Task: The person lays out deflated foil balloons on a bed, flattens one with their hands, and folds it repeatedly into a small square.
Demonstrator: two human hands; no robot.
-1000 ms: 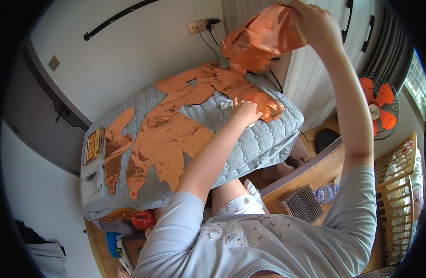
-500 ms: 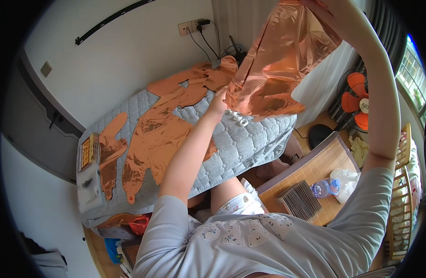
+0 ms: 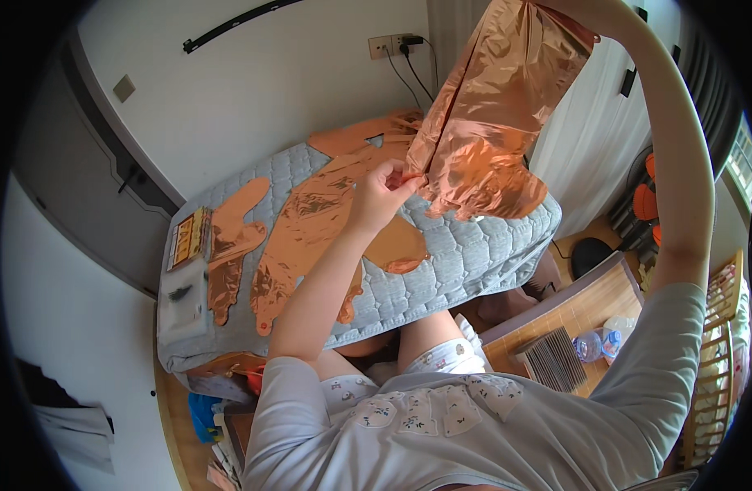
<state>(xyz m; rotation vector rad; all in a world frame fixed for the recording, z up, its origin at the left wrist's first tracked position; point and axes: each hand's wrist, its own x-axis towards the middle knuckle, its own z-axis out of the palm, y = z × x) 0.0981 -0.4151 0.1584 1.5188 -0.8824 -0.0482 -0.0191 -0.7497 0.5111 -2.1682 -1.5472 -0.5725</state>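
A large flat foil balloon (image 3: 499,106), shiny rose gold and creased, hangs in front of me above the bed. My left hand (image 3: 384,192) pinches its lower left edge between thumb and fingers. At the upper end of the foil, my right hand (image 3: 568,6) holds it up high; most of that hand is cut off by the picture's top edge, so its fingers hardly show. More flat rose gold foil balloons (image 3: 306,225) lie spread on the bed, partly behind my left forearm. A narrower foil piece (image 3: 237,241) rests farther left.
The bed has a grey quilted cover (image 3: 466,254). On its left end lie a clear plastic bag (image 3: 183,307) and a printed packet (image 3: 189,237). To the right are a low wooden table (image 3: 515,335) with a plastic bottle (image 3: 611,342), an orange fan (image 3: 644,203) and a wooden crib rail (image 3: 720,368).
My view has turned somewhat, so the room sits farther right and the bed higher. My left fingers have shifted to a pinch on the balloon's edge. The right hand stays raised.
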